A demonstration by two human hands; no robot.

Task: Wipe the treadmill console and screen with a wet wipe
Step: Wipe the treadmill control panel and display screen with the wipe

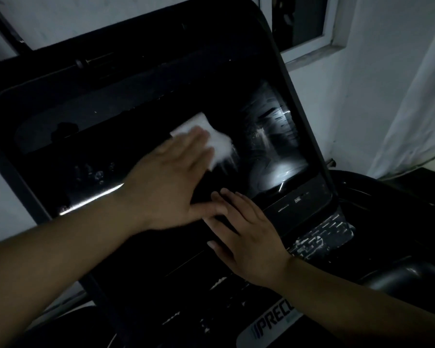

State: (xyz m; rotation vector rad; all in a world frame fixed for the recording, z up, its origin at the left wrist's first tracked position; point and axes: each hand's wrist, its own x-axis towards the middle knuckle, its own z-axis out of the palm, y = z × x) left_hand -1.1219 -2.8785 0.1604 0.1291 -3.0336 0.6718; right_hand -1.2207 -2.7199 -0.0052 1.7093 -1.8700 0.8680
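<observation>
The black treadmill console (141,79) fills the middle of the dim head view, tilted, with its dark glossy screen (269,136) showing wet streaks on the right side. A white wet wipe (206,133) lies flat on the screen's middle. My left hand (171,182) presses on the wipe with straight fingers, blurred by motion. Just below the screen, my right hand (249,234) rests flat on the console with its fingers spread.
A keypad (322,237) with pale markings sits at the console's lower right. A logo plate (269,325) shows at the bottom. White walls surround the machine, and a window frame (329,26) stands at the upper right. A dark rounded handle (407,272) lies at right.
</observation>
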